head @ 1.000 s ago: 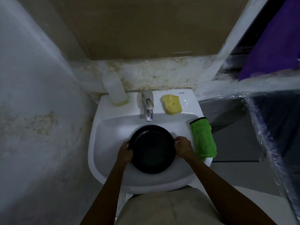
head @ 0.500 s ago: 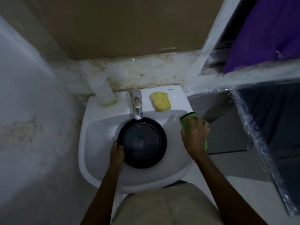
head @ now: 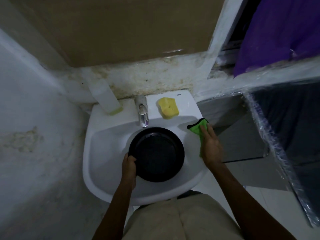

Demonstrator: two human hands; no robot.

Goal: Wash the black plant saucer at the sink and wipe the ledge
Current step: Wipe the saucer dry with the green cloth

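The round black plastic plant saucer (head: 156,154) is held inside the white ceramic sink (head: 103,149), just in front of its chrome tap (head: 142,111), and is gripped at the edge toward the sink's left by the left hand (head: 129,166), fingers curled over the rim. The green microfibre cloth (head: 197,128) is draped along the sink's right rim, long axis front to back, and is pressed under the straight fingers of the right hand (head: 210,146), the nearer one. "TOTO" can be read on the sink's back deck, beside the yellow sponge (head: 168,108)

Saucer (head: 156,154): smooth black plastic, slight sheen. Sink (head: 103,144): glossy white ceramic. Tap (head: 142,112), saucer's 12 o'clock: polished metal. Cloth (head: 196,129), 2 o'clock: fuzzy green. Ledge (head: 147,78): rough, stained.
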